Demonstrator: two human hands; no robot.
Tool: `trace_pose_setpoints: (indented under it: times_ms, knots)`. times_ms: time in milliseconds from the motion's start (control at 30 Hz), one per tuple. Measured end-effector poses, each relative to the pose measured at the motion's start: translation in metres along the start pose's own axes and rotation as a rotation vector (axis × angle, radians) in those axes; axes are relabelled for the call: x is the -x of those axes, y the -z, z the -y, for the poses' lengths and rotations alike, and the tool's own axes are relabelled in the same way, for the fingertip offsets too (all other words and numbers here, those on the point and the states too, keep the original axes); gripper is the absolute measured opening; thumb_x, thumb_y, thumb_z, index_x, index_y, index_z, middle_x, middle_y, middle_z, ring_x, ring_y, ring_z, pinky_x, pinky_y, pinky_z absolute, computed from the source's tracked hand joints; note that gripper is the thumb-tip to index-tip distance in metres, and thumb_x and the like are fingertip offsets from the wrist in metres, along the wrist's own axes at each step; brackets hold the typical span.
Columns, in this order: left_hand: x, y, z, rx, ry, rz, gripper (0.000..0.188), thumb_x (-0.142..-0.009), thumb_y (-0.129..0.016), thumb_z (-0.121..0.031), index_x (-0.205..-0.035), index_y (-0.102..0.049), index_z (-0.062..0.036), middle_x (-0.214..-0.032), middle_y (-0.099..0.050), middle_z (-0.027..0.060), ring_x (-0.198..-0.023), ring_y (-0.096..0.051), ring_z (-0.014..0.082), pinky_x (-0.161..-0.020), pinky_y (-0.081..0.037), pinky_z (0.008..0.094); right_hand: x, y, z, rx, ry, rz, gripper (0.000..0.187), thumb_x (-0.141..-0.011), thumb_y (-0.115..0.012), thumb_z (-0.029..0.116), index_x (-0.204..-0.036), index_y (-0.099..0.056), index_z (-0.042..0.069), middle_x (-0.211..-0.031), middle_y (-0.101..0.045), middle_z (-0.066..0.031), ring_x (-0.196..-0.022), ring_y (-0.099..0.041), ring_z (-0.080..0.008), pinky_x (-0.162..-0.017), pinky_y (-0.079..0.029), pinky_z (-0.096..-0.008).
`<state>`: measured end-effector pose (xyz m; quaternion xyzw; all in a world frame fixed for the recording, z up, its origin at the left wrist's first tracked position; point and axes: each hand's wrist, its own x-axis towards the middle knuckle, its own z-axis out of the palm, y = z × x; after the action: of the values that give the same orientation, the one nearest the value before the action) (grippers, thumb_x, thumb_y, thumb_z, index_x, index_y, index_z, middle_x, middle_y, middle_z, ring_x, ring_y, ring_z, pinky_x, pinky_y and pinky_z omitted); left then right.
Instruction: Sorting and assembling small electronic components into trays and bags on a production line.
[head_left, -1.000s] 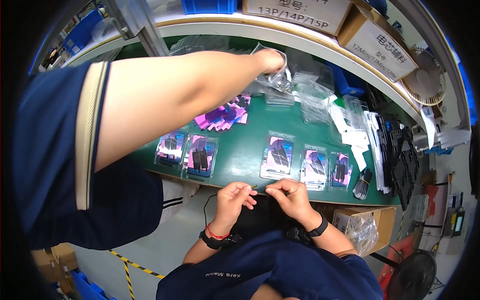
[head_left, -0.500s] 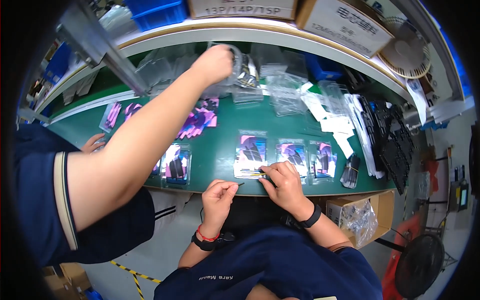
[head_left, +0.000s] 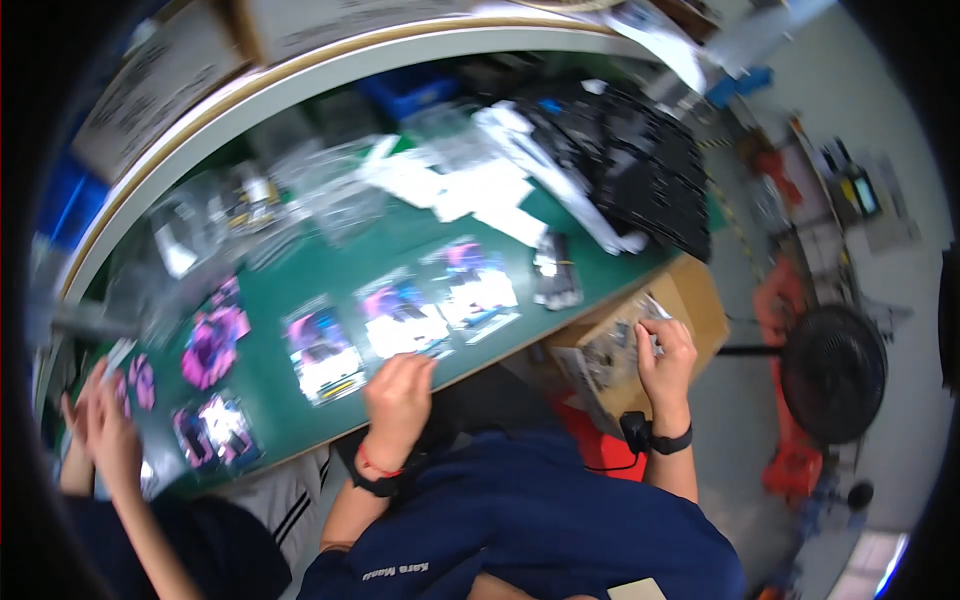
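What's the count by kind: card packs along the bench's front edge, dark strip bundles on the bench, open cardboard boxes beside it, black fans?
Clear card packs, right-hand row: 3
Clear card packs, left-hand pair, blurred: 2
Dark strip bundle: 1
Open cardboard box: 1
Black fan: 1
Total: 8
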<state>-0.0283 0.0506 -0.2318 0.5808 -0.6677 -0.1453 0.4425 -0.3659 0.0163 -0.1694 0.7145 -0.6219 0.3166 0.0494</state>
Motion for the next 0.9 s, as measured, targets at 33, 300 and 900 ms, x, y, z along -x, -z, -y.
trace_pose_setpoints:
  times_ms: [33, 300, 900]
  knots:
    - [-0.002, 0.000, 0.000, -0.021, -0.014, -0.019, 0.006, -0.078, -0.072, -0.001, -0.082, -0.068, -0.0006, -0.079, -0.065, 0.0122, -0.069, -0.065, 0.0273, -0.060, -0.052, 0.0353, 0.006, 0.007, -0.013, 0.041, -0.002, -0.009, 0.005, -0.079, -0.071, 0.005, -0.080, -0.068, 0.001, -0.075, -0.063, -0.0122, -0.067, -0.059, -0.0265, -0.062, -0.046, -0.0348]
    - [-0.006, -0.004, -0.014, -0.118, 0.073, 0.018, 0.011, -0.077, -0.074, 0.003, -0.087, -0.072, 0.0002, -0.082, -0.060, 0.0108, -0.067, -0.056, 0.0204, -0.056, -0.043, 0.0295, 0.047, 0.006, -0.029, -0.190, -0.220, 0.328, 0.006, -0.079, -0.071, 0.005, -0.082, -0.070, 0.001, -0.073, -0.064, -0.0135, -0.064, -0.062, -0.0285, -0.059, -0.049, -0.0342]
    - [-0.005, -0.001, -0.015, -0.075, 0.082, 0.018, 0.009, -0.078, -0.073, 0.001, -0.083, -0.066, 0.0004, -0.082, -0.062, 0.0133, -0.071, -0.062, 0.0270, -0.062, -0.049, 0.0333, 0.066, -0.060, -0.059, -0.052, -0.269, 0.378, 0.008, -0.074, -0.063, 0.001, -0.078, -0.069, 0.005, -0.072, -0.064, -0.0217, -0.068, -0.064, -0.0412, -0.063, -0.052, -0.0478]
